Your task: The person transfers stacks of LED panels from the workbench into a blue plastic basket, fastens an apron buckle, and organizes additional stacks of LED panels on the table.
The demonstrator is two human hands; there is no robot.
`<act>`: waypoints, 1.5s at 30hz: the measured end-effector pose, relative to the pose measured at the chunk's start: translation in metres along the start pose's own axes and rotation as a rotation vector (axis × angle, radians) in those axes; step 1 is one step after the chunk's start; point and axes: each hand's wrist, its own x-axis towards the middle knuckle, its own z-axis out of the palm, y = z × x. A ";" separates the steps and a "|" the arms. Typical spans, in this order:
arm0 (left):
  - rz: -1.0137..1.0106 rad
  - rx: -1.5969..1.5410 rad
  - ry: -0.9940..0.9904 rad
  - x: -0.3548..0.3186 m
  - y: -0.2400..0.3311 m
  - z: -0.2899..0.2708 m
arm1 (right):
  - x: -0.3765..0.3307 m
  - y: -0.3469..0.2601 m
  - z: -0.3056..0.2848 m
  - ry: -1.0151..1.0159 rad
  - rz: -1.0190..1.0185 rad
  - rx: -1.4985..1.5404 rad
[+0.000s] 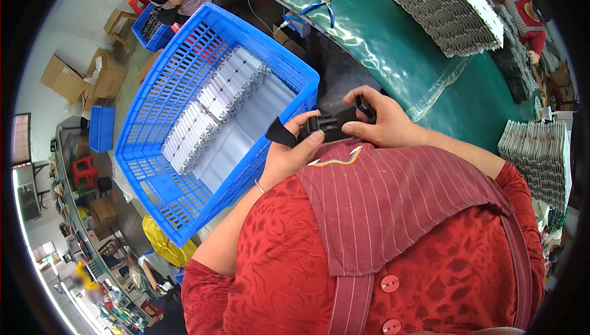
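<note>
In front of my chest my left hand [294, 150] is closed on a black plastic buckle half [321, 124] with prongs that point to the right. A wide black strap [280, 132] comes off it over the back of the hand. A little to the right, my right hand [388, 120] pinches a small black piece [367, 109] between thumb and fingers. It looks like the other buckle half, though the fingers cover much of it. The two black pieces are apart. Just left of my hands stands a blue plastic crate [175, 215] with stacked silvery-white slatted parts [233, 83] inside.
A green-covered table [381, 46] runs along the right, bearing pliers [326, 10] and tall stacks of metal-like parts [452, 12]. Another stack [534, 157] is at far right. Cardboard boxes [64, 78] and a yellow bag [165, 241] lie left. Other people are at the back.
</note>
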 end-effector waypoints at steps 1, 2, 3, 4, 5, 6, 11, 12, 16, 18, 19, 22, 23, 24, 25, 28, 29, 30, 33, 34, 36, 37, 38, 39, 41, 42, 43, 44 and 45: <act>-0.014 0.073 0.026 -0.001 0.003 0.003 | 0.003 0.002 -0.004 -0.090 0.053 0.054; -0.011 0.074 0.029 -0.001 0.006 0.007 | 0.005 0.001 -0.005 -0.092 0.049 0.053; -0.008 0.100 0.084 -0.004 0.008 0.011 | 0.006 0.000 -0.004 -0.123 0.083 0.059; -0.006 0.126 0.139 -0.005 0.008 0.012 | 0.007 0.000 -0.003 -0.154 0.117 0.066; 0.017 0.090 0.138 -0.004 0.003 0.010 | 0.008 0.001 -0.002 -0.158 0.116 0.066; 0.016 0.089 0.141 -0.004 0.002 0.008 | 0.010 0.003 0.000 -0.199 0.123 0.151; 0.059 0.209 0.107 0.000 0.003 0.004 | 0.020 0.002 -0.001 -0.347 0.127 0.051; 0.056 0.206 0.108 0.001 0.002 0.004 | 0.021 0.007 0.001 -0.352 0.000 0.030; 0.084 0.130 0.063 0.003 0.000 0.004 | 0.024 0.013 0.008 -0.350 -0.101 0.161; 0.072 0.140 0.068 0.002 0.002 0.004 | 0.023 0.004 0.003 -0.387 -0.018 0.120; -0.001 0.003 0.107 0.001 0.003 0.002 | 0.023 -0.002 0.001 -0.423 0.062 0.077; -0.070 -0.149 0.147 0.002 -0.005 -0.004 | 0.024 -0.004 -0.001 -0.454 0.007 0.010; -0.080 -0.142 0.159 0.001 -0.006 -0.006 | 0.024 -0.001 0.000 -0.457 0.008 0.013; -0.091 -0.136 0.168 0.003 -0.007 -0.007 | 0.025 0.003 0.002 -0.438 -0.069 -0.011; -0.093 -0.136 0.167 0.004 -0.006 -0.006 | 0.025 0.005 0.003 -0.419 -0.147 -0.035; -0.001 0.002 0.111 0.008 -0.008 -0.002 | 0.027 0.003 0.005 -0.468 -0.139 0.082; 0.017 0.030 0.142 0.008 -0.013 -0.001 | 0.027 0.004 0.005 -0.469 -0.138 0.082; 0.035 0.059 0.173 0.008 -0.015 -0.001 | 0.027 0.005 0.006 -0.489 -0.103 0.085; 0.013 -0.002 0.169 0.006 -0.015 -0.005 | 0.027 -0.001 0.007 -0.484 -0.096 0.065; 0.012 -0.002 0.171 0.005 -0.016 -0.004 | 0.027 -0.004 0.007 -0.459 -0.122 0.040; -0.044 -0.060 0.256 0.005 -0.013 -0.001 | 0.030 -0.005 0.005 -0.489 -0.107 -0.017; -0.044 -0.060 0.256 0.004 -0.010 0.000 | 0.031 -0.005 0.004 -0.518 -0.093 -0.075; -0.058 -0.090 0.280 0.004 -0.005 0.001 | 0.033 -0.003 0.004 -0.519 -0.093 -0.075; -0.073 -0.120 0.302 0.002 -0.002 0.002 | 0.032 -0.001 0.004 -0.496 -0.125 -0.091; -0.072 -0.099 0.353 0.003 -0.003 0.003 | 0.032 -0.001 0.004 -0.473 -0.154 -0.106; -0.067 -0.079 0.408 0.003 -0.004 0.003 | 0.031 -0.002 0.004 -0.475 -0.155 -0.087; -0.068 -0.080 0.411 0.004 -0.009 0.000 | 0.031 -0.002 0.004 -0.477 -0.155 -0.068; -0.029 -0.049 0.411 0.005 -0.018 -0.006 | 0.032 -0.001 0.004 -0.480 -0.154 -0.067; 0.010 -0.015 0.408 0.006 -0.018 -0.008 | 0.032 0.002 0.004 -0.453 -0.194 -0.082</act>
